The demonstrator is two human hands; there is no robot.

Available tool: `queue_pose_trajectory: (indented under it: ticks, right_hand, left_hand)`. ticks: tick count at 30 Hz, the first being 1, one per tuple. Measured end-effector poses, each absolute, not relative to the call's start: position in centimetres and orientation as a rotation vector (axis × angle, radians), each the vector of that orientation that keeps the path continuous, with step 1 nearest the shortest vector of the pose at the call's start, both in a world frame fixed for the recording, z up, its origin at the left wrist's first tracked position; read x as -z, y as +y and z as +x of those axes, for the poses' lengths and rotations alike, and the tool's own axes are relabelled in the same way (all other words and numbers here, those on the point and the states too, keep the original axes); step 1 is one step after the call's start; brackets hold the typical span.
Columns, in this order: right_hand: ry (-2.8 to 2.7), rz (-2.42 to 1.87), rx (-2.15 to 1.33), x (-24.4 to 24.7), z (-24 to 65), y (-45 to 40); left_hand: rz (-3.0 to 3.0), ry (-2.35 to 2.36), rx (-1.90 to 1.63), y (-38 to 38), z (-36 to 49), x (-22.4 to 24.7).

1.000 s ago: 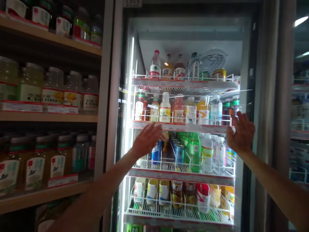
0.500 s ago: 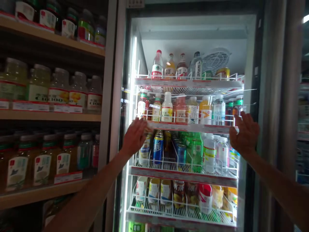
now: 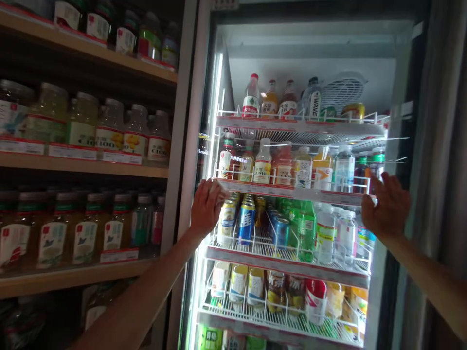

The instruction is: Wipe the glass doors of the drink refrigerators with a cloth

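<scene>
Right ahead of both hands: tall clear glass cooler door (image 3: 310, 39) in straight black frame (image 3: 419, 73). Left hand (image 3: 206, 206) raised near door's left edge, fingers close together, blurry, can't tell if holding anything. Right hand (image 3: 388, 204) open, fingers spread, near opposite edge. Beyond glass, right of left hand: blue cylindrical metal can (image 3: 246, 221). Hands touching glass? Can't tell. Imo palms flat, light even pressure, hands off frame.

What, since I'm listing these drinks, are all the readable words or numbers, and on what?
"WAVE": dark-capped bottle, top fridge shelf.
"C100": white-capped bottle and pink bottle, second fridge shelf.
"C100": rightmost bottle, wooden shelf at left.
Shelf tags: too small to read.
Remaining labels: too blurred or small to read surely.
</scene>
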State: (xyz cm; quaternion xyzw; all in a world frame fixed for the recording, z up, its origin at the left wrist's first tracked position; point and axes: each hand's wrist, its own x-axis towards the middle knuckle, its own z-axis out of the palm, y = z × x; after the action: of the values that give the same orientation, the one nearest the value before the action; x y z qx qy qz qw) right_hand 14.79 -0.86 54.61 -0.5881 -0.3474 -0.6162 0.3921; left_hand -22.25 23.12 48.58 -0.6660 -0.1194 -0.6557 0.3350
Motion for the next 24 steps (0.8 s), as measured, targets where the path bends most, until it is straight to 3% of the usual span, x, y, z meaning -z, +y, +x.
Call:
queue_pose_trajectory:
  ticks: [6,13,20,22,24]
  right_hand:
    - [-1.01,-1.453,1.548,-54.4,11.2,1.4]
    - [-1.097,-1.332,1.701,-53.2,8.6,4.7]
    - [-1.082,-1.351,1.711,-53.2,9.3,4.6]
    - [-1.075,-1.357,1.713,-53.1,9.2,4.7]
    - [-1.074,-1.346,1.723,-53.1,9.3,4.7]
  left_hand:
    - [-1.909,0.217,1.101,21.2,-20.7,-46.2]
    - [-1.69,-0.352,1.825,23.3,-21.7,-52.1]
    - [-1.954,0.287,1.029,19.5,-18.1,-47.9]
    - [-1.959,0.203,1.119,19.7,-17.8,-50.2]
    - [-1.915,-0.044,1.428,20.3,-17.8,-53.9]
